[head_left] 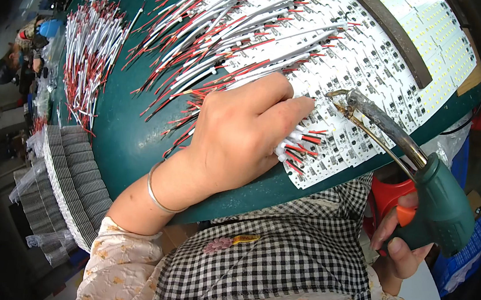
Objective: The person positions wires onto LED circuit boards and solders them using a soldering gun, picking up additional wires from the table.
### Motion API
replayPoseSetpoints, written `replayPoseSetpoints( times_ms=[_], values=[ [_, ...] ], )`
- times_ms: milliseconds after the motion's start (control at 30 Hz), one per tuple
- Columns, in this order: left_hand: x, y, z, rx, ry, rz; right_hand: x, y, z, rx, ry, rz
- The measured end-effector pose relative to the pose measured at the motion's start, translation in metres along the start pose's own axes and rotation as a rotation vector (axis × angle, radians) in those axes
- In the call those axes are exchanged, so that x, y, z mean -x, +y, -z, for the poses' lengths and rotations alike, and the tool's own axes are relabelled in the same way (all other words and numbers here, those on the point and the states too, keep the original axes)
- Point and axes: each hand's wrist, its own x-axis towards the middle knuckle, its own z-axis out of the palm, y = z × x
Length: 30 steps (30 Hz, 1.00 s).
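1. The left hand is curled into a loose fist, back upward, its grip closed around a bundle of wires; their cut ends, red and white with some darker strands, fan out on the side nearer the body. The fingertips themselves are mostly hidden.
2. The right hand has its grip wrapped round the handle of a soldering gun, beside an orange trigger.
3. The gun's body is smooth, rounded green plastic. From it run a straight metal barrel, dark and scorched toward the front, and a thinner metal tube beneath; both meet at a crusted, brownish tip near the left fingers, over the circuit boards.
4. Those circuit boards form a flat white sheet, densely patterned with small dark parts and grey pads.
5. Across the far side of the sheet lies a narrow brown bar, straight-edged and matte; beyond it, a white panel is dotted with yellow squares.
6. Long white-sheathed wires with thin red and black ends lie slantwise over the boards and the smooth green table.
7. A thick, bristling heap of similar wires lies farther left.
8. A thin, plain metal bangle circles the left wrist; below spreads a black-and-white checked apron, softly creased.
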Motion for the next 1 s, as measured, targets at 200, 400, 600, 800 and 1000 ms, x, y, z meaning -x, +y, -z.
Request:
replayPoseSetpoints(
  times_ms=[200, 400, 600, 800, 1000],
  values=[
    [-0.001, -0.002, -0.004, 0.042, 0.014, -0.013, 0.001, 0.0, -0.005, 0.051, 0.017, -0.019],
    [-0.001, -0.001, -0.004, 0.034, 0.024, -0.031, 0.0, 0.003, -0.005, 0.051, -0.027, -0.046],
    [0.0, 0.0, -0.003, 0.002, 0.012, -0.023, -0.003, -0.003, -0.014, 0.111, -0.018, -0.093],
    [-0.003, -0.001, -0.004, 0.009, 0.028, -0.047, 0.003, 0.005, 0.002, 0.086, -0.03, 0.024],
    [0.0, 0.0, -0.004, -0.005, 0.027, -0.044, 0.003, -0.004, 0.003, -0.036, 0.032, -0.095]
  ],
)
